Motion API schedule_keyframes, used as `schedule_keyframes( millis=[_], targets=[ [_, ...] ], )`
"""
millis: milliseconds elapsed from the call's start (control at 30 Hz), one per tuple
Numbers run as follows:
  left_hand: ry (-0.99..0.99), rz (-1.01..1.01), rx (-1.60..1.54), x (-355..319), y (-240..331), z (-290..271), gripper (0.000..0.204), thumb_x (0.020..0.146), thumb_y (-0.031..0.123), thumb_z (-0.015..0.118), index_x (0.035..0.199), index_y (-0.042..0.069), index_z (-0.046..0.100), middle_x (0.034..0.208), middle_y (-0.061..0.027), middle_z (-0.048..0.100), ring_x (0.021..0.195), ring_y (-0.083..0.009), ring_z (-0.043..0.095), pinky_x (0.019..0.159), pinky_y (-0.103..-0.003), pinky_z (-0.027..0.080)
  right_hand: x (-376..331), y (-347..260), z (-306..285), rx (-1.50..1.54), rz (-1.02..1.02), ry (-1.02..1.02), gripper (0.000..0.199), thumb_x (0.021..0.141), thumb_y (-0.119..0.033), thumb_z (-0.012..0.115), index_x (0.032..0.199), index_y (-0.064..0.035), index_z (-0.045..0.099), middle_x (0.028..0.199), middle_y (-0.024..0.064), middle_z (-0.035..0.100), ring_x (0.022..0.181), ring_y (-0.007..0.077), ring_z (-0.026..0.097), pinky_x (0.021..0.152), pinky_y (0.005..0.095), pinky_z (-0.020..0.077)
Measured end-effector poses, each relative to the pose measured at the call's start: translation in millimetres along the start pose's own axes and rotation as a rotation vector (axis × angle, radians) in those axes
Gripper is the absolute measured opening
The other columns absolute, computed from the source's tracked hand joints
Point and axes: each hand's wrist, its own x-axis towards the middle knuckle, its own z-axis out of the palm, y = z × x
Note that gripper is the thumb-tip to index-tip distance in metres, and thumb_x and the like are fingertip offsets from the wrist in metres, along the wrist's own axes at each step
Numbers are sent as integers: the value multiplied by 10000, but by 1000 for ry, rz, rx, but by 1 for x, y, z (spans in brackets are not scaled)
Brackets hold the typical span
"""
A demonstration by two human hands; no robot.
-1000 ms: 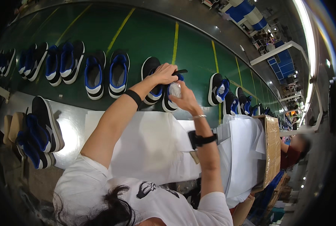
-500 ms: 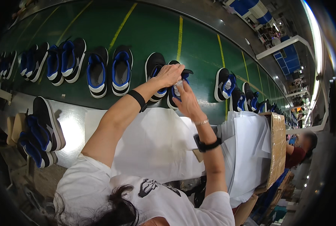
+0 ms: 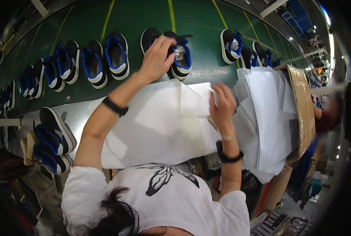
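Note:
A pair of black shoes with blue lining stands on the green conveyor belt in front of me; the right shoe [image 3: 182, 65] has crumpled white paper [image 3: 179, 53] inside. My left hand [image 3: 158, 59] is over the left shoe [image 3: 148, 38] of this pair, partly covering it. Its fingers are bent and the thumb stands apart, with nothing visible between them. Lower and to the right, my right hand [image 3: 224, 104] pinches the edge of a white paper sheet [image 3: 195, 100]. That sheet lies folded over on top of other white paper [image 3: 155, 129] on the metal table.
More shoe pairs [image 3: 116, 55] line the belt [image 3: 140, 17] to the left, others [image 3: 230, 47] to the right. Two shoes [image 3: 57, 129] lie on their sides at the table's left end. A thick paper stack [image 3: 270, 106] leans by a cardboard box [image 3: 301, 110] on my right.
My right hand has left the shoe, come back toward the table and taken hold of a paper sheet. My left hand has come off the right shoe's tongue. The view has shifted.

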Motion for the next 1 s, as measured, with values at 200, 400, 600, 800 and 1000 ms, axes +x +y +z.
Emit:
schedule_keyframes(
  millis=[200, 400, 600, 800, 1000],
  targets=[
    [-640, -139, -98, -109, 107, 11, 441, 805, 153, 632, 1226, 109, 508, 920, -138, 610, 834, -318, 619, 723, -440, 495, -138, -7, 3, -252, 337, 1, 274, 710, -54, 705, 954, 17, 603, 1039, 178, 555, 962, 347, 534, 840, 404, 440],
    [-814, -84, 28, -145, 100, 34, 446, 789, 158, 592, 1221, 119, 491, 903, -167, 612, 859, -354, 609, 742, -467, 473, -155, -67, 42, 161, 359, 8, 329, 662, -62, 744, 958, -13, 608, 1000, 131, 539, 949, 330, 503, 823, 408, 425],
    [-768, -145, -10, -161, 99, 8, 244, 793, 123, 551, 1024, 53, 515, 878, -181, 596, 835, -372, 596, 738, -466, 473, -149, -69, 37, 83, 378, 8, 612, 647, -102, 781, 1156, 25, 466, 1078, 161, 522, 991, 322, 476, 865, 419, 387],
    [-729, -130, 19, -167, 97, 3, 216, 813, 123, 538, 1002, 18, 518, 897, -196, 580, 804, -379, 585, 742, -467, 471, -156, -36, 25, 318, 535, -40, 269, 680, -108, 755, 887, -17, 610, 787, 115, 555, 730, 303, 532, 700, 417, 432],
    [-884, -365, -96, -150, 104, -8, 254, 790, 213, 596, 873, -25, 630, 826, -221, 632, 822, -373, 618, 746, -447, 490, -170, -39, 17, -422, 226, 62, 56, 775, -65, 613, 736, -48, 576, 671, 98, 525, 634, 285, 528, 565, 424, 421]
  ],
)
